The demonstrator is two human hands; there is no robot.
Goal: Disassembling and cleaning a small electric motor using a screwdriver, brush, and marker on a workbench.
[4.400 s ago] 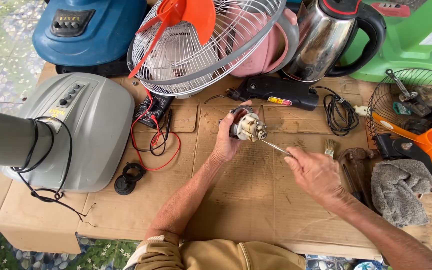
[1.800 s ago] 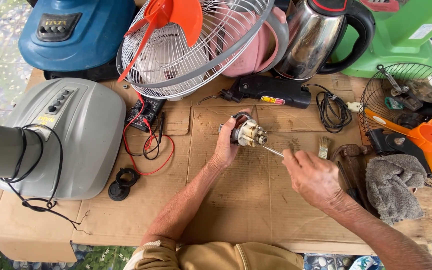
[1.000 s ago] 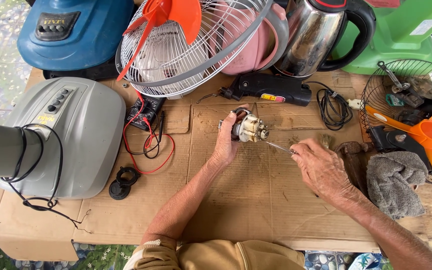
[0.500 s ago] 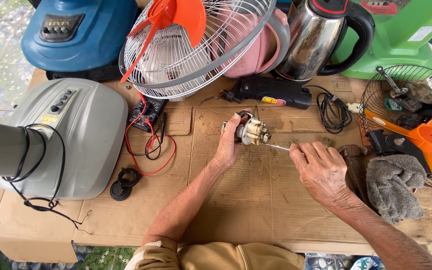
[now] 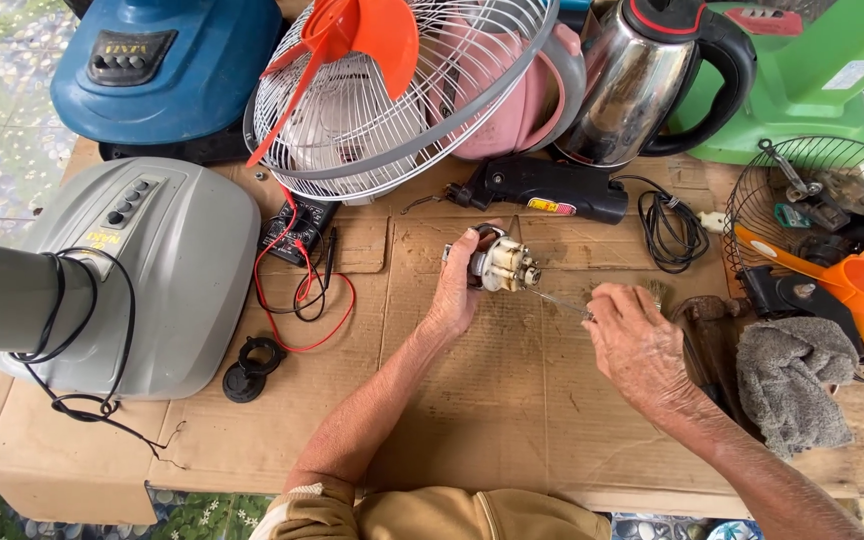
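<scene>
Here, a small cream-and-metal fan motor (image 5: 500, 266) sits clasped in the left hand (image 5: 457, 290) over the brown cardboard sheet (image 5: 472, 400).
The right hand (image 5: 637, 345), at four o'clock of it, pinches a thin metal probe (image 5: 557, 302) touching the motor. It looks dense, rigid, with fragile windings; the casing seems the safest hold.

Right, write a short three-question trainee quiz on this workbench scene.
1. True or false: the left hand holds the small cream-and-metal fan motor.
2. The right hand holds: A) thin metal tool, B) grey rag, C) steel kettle.
3. What lies beneath both hands?

Key: 1 true. 2 A. 3 Flattened brown cardboard sheet.
</scene>
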